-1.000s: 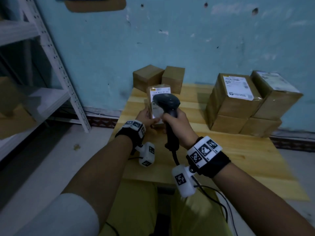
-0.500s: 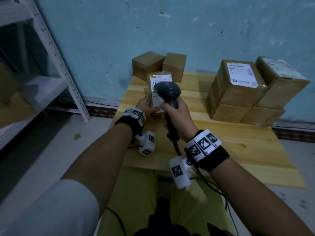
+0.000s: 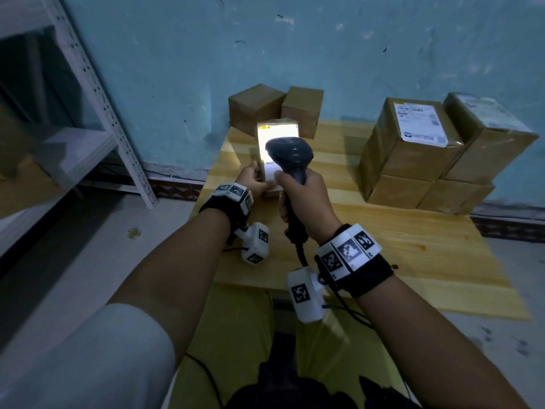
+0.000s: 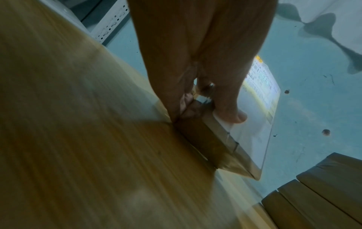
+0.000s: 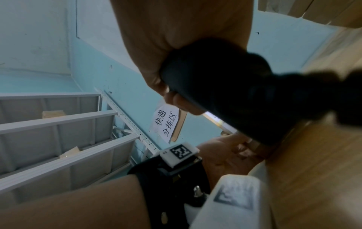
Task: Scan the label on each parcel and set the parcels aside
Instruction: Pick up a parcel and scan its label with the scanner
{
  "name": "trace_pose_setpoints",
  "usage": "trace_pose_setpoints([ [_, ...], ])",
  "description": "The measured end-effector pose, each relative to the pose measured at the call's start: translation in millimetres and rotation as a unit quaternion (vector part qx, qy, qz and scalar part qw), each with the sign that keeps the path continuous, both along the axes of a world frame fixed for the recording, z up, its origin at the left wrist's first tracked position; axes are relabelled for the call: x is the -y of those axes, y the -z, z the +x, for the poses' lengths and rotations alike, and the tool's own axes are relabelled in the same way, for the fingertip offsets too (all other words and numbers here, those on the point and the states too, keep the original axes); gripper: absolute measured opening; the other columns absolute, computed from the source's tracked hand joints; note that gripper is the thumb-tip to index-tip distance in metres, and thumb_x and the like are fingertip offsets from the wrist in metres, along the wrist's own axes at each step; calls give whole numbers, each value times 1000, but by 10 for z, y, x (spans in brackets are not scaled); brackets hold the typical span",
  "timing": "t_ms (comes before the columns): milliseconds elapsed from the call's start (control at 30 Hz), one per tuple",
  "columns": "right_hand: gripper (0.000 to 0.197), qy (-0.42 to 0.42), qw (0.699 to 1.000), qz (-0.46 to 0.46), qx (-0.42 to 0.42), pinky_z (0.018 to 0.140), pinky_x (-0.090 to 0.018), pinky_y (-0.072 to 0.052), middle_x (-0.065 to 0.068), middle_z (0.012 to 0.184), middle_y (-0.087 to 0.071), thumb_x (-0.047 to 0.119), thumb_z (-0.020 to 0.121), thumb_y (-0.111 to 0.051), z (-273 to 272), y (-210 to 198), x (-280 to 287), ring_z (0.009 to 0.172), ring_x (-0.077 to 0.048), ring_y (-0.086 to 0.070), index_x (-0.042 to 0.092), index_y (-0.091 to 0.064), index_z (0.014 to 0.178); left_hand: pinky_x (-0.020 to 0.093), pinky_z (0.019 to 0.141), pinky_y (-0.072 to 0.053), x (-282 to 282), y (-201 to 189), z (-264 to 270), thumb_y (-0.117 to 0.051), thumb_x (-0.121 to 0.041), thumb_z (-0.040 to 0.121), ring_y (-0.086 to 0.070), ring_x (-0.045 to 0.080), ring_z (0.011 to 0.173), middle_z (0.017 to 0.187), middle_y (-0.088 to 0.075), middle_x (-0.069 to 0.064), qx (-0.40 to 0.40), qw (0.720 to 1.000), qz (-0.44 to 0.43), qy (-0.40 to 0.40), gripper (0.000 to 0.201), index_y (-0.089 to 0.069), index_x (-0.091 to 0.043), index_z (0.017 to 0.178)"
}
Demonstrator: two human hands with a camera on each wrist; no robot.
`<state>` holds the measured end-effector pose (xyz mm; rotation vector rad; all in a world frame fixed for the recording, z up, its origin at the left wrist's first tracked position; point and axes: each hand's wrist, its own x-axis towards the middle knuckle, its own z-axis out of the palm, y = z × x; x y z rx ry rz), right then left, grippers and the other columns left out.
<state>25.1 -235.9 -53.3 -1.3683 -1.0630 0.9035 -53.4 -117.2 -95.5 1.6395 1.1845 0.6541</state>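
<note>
Upright, the right hand (image 3: 306, 199) grips the scanner (image 3: 290, 154); left hand (image 3: 253, 181) seemingly pinches the lit parcel (image 3: 277, 134).

wall sign (image 5: 165, 122) reading 快递分拣区, parcel label (image 3: 272, 149) "A055"

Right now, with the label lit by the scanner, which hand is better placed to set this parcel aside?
Left. The left hand already grips the parcel; the right hand is full, gripping the scanner.
</note>
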Motion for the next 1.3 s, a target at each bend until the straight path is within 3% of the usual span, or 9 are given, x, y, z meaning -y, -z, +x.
trace_pose_setpoints([
  [433, 17, 0, 1000, -7, -12, 38, -24, -36, -9, 52, -46, 14, 91, -54, 39, 9, -40, 36, -20, -42, 11, -48, 76, 37, 98, -45, -36, 21, -7, -57, 2, 86, -53, 37, 120, 129, -54, 27, 30, 999, -11, 9, 54, -37, -1, 135],
  [500, 11, 6, 1000, -4, -16, 37, -24, -37, -8, 52, -47, 13, 91, -54, 48, 25, -59, 34, -18, -43, 9, -49, 83, 31, 90, -49, -53, 35, -9, -58, 2, 86, -53, 37, 120, 129, -54, 27, 36, 999, -16, 14, 58, -33, -2, 138],
  [600, 20, 28, 999, -20, -19, 40, -26, -42, -8, 57, -51, 15, 90, -56, 98, 72, -123, 38, -18, -48, 7, -47, 105, 10, 60, -49, -82, -13, 20, -60, -3, 87, -55, 37, 118, 129, -54, 24, 8, 1000, -4, 30, 61, -30, -1, 140],
  [667, 28, 52, 998, -21, -11, 52, -35, -52, -13, 71, -59, 19, 88, -59, 146, 115, -177, 55, -25, -58, 9, -46, 111, 15, 68, -48, -128, -36, 49, -60, -7, 88, -55, 35, 117, 132, -53, 21, -21, 999, -5, 36, 61, -31, -1, 141],
  [767, 36, 109, 993, -20, 47, 81, -40, -52, -14, 104, -62, 23, 85, -63, 280, 158, -271, 92, -28, -61, 6, -50, 114, 14, 64, -48, -119, -40, 122, -55, -14, 92, -57, 26, 99, 130, -55, 20, -32, 998, -30, 51, 49, -40, -1, 137],
  [933, 38, 150, 983, -44, 92, 76, -31, -41, -12, 105, -56, 23, 85, -64, 589, 225, -338, 97, -24, -56, 1, -50, 113, 13, 41, -38, -43, -58, 397, -46, -27, 97, -45, 11, 54, 84, -58, 13, -40, 995, -78, 47, 42, -54, 7, 122],
  [1067, 32, 150, 980, -71, 108, 69, -28, -35, -9, 91, -52, 26, 84, -64, 798, 295, -314, 87, -22, -52, 6, -47, 102, 25, 49, -34, 43, -37, 729, -45, -28, 97, -42, 17, 53, 65, -49, 9, -40, 993, -99, 58, 45, -56, 13, 113],
  [1200, 46, 165, 972, -94, 142, 73, -25, -35, -15, 106, -59, 23, 88, -62, 955, 268, -251, 95, -25, -56, -1, -44, 123, 30, 58, -34, 95, 4, 978, -39, -29, 99, -51, 27, 68, 67, -51, 17, -119, 989, -46, 71, 43, -57, 1, 74],
  [1300, 51, 153, 960, -116, 204, 75, -25, -38, -20, 117, -61, 24, 88, -61, 997, 262, -256, 109, -32, -58, -4, -41, 126, 38, 83, -45, 104, 23, 1084, -36, -22, 100, -59, 36, 100, 108, -61, 26, -154, 985, -37, 71, 39, -59, 8, 112],
])
